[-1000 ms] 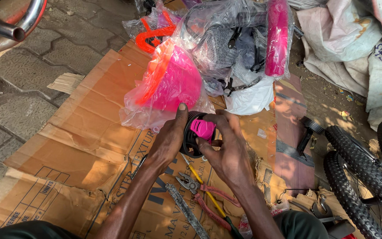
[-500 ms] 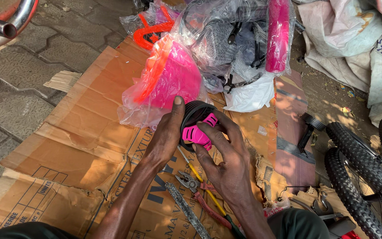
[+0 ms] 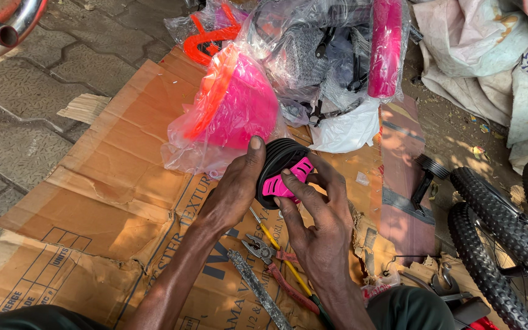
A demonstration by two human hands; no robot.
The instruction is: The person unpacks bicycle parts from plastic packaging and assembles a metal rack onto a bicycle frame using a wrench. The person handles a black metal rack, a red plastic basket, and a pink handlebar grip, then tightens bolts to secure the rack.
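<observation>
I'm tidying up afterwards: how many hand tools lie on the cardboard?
3: pliers, a screwdriver and a file, all beneath the hands. Others may be hidden.

I count two hands of mine at work: my left hand (image 3: 236,189) and my right hand (image 3: 319,220), both closed around one small black wheel (image 3: 279,162) with one pink hub piece (image 3: 285,180). One sheet of flattened cardboard (image 3: 111,201) carries everything. Near its front edge lie one pair of pliers (image 3: 264,256), one yellow-handled screwdriver (image 3: 276,256) and one rusty flat file (image 3: 258,290). Toward its far edge I count one pink part in a clear bag (image 3: 233,113), one pink padded tube (image 3: 386,46) and one orange plastic piece (image 3: 206,40). Off the right edge, two knobby bicycle tyres (image 3: 490,244) show.
</observation>
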